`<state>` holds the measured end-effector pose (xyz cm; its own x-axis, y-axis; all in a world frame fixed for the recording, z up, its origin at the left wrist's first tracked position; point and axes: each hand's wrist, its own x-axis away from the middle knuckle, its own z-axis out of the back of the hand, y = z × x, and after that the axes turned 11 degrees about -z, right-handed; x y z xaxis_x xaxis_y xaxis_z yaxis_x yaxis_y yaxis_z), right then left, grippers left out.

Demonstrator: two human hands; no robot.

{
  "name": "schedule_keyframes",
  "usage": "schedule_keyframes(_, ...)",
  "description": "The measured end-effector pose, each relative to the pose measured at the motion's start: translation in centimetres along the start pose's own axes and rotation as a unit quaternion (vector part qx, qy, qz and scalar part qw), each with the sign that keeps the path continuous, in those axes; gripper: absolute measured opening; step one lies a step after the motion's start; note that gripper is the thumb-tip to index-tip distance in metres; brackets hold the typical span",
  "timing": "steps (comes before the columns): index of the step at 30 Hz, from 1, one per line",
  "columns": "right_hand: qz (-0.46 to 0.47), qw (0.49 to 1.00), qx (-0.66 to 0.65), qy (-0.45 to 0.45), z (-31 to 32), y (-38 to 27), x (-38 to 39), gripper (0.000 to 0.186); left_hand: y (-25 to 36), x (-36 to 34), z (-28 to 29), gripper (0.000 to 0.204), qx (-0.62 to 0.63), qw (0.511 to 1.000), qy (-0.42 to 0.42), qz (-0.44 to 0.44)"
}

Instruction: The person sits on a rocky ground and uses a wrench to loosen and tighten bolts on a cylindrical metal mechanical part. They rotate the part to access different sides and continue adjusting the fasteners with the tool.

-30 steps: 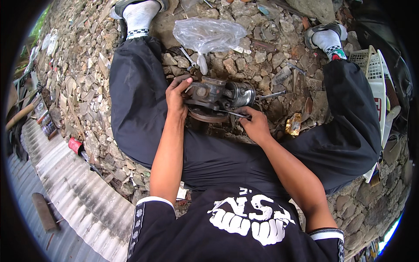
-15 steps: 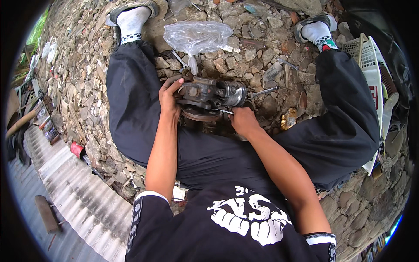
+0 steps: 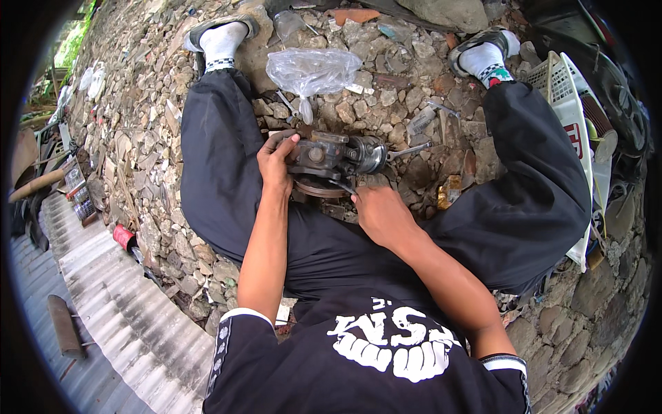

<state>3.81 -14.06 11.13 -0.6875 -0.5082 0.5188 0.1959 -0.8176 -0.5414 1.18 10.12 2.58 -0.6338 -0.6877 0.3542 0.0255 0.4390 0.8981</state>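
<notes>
A grey metal engine part (image 3: 336, 156), like a carburettor, sits on a round dish (image 3: 318, 188) on the stony ground between my spread legs. My left hand (image 3: 276, 164) grips the part's left side. My right hand (image 3: 378, 212) lies just below it and pinches a thin dark tool (image 3: 343, 185) that points at the part's underside. A metal wrench (image 3: 409, 150) sticks out to the right of the part.
A clear plastic bag (image 3: 312, 69) lies on the rocks beyond the part. A white plastic basket (image 3: 569, 110) stands by my right leg. Corrugated metal sheeting (image 3: 103, 310) runs along the lower left, with a small red can (image 3: 124, 237) at its edge.
The view has shifted slightly. My right hand has slid a little left and closer under the part; my left hand keeps its grip.
</notes>
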Motion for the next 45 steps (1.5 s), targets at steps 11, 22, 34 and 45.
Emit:
schedule_keyframes(11,-0.040,0.998,-0.039,0.019,0.0,4.5,-2.2,0.023,-0.3,-0.1,0.3,0.017,-0.013,0.999,0.038,0.024)
schedule_keyframes(22,-0.014,0.998,-0.064,0.017,-2.6,6.3,-5.2,0.026,-0.8,-0.9,0.8,0.015,0.006,0.999,0.021,0.043)
schedule_keyframes(34,-0.030,0.991,-0.124,-0.031,0.2,4.9,-4.6,0.025,-0.4,-1.4,1.0,0.016,-0.003,0.998,0.022,0.063)
schedule_keyframes(45,-0.051,0.999,-0.007,0.002,-0.7,4.0,-5.2,0.024,-1.0,-1.7,1.3,0.018,0.023,0.998,0.020,0.058)
